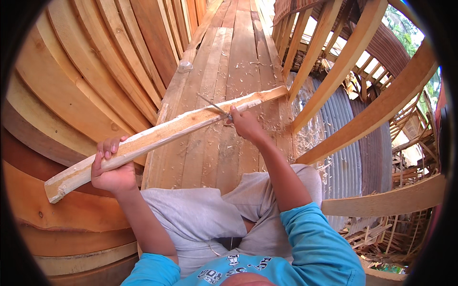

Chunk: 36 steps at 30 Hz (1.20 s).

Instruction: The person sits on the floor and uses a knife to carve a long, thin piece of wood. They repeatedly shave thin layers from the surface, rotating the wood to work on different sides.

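A long, rough-hewn length of wood (176,127) lies slantwise across my front, from the lower left up to the right. Its edges are pale and its middle face is yellow-brown. My left hand (114,167) is wrapped round it near its lower left end. Farther along, my right hand (244,124) is closed on the handle of a knife (212,104), whose thin blade lies across the wood's upper face. Most of the handle is hidden by my fingers. The wood's far end reaches the upright ribs on the right.
I sit on a plank floor (214,159) scattered with shavings. Upright boards (109,52) line the left; spaced wooden ribs (336,69) stand on the right, with corrugated metal sheets (341,128) beyond them. A small clear container (184,66) sits farther up the floor's left side.
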Tool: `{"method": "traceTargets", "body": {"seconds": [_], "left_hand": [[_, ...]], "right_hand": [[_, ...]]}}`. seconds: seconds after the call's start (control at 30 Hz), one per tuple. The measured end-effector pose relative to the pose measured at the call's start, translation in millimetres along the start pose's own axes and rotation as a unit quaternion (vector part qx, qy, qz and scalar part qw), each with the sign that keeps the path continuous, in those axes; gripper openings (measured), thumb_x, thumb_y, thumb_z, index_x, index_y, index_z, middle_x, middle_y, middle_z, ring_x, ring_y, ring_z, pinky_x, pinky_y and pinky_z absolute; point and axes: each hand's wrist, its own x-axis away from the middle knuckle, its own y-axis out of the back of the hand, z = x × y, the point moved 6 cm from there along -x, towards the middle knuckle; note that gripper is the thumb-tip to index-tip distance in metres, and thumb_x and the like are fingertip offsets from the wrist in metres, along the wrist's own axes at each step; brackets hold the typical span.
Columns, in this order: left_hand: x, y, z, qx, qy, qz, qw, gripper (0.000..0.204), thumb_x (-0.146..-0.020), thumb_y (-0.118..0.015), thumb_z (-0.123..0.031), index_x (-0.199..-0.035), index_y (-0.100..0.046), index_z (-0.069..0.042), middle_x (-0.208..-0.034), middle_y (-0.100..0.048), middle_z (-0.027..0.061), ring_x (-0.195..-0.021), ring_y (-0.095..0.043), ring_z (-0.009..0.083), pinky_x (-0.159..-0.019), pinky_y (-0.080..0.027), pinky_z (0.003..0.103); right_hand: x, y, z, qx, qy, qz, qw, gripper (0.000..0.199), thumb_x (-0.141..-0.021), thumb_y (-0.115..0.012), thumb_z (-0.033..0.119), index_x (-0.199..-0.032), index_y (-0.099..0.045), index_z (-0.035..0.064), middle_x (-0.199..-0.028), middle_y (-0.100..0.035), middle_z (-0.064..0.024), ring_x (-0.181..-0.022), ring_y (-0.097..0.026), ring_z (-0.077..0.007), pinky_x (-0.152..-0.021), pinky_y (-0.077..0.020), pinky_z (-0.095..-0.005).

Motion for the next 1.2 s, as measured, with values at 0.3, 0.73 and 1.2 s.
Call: {"method": "traceTargets", "body": {"seconds": [0.3,0.73,1.2], "left_hand": [[4.6,1.0,-5.5,-0.066,-0.009,-0.076,0.995,0.016,-0.076,-0.055,-0.012,-0.078,-0.04,-0.011,-0.074,-0.04,0.0015,-0.081,-0.046,0.0196,-0.102,-0.038,0.046],[0.5,-0.4,-5.7,-0.098,-0.069,0.072,0.99,0.022,-0.073,-0.06,-0.018,-0.079,-0.039,-0.015,-0.067,-0.036,-0.0034,-0.071,-0.042,0.0129,-0.091,-0.037,0.035],[0.4,11.3,5.3,-0.078,-0.069,0.073,0.992,0.024,-0.075,-0.059,-0.018,-0.074,-0.035,-0.017,-0.065,-0.031,-0.003,-0.066,-0.036,0.0119,-0.078,-0.035,0.031]], "right_hand": [[9.6,18.5,3.2,-0.091,-0.017,-0.008,0.996,0.072,-0.1,-0.03,0.057,-0.095,-0.068,-0.005,-0.053,-0.045,-0.0028,-0.048,-0.043,-0.0142,-0.05,-0.0362,-0.0328],[8.2,20.4,-6.4,-0.143,-0.098,0.008,0.985,0.069,-0.084,-0.062,0.066,-0.091,-0.062,-0.0032,-0.048,-0.033,0.0062,-0.039,-0.03,-0.0064,-0.04,-0.0212,-0.0271],[-16.0,-13.7,-53.9,-0.502,-0.148,0.107,0.845,0.041,-0.09,-0.065,0.05,-0.083,-0.046,0.0134,-0.053,-0.022,0.01,-0.042,-0.019,-0.0053,-0.04,-0.0174,-0.0249]]}}
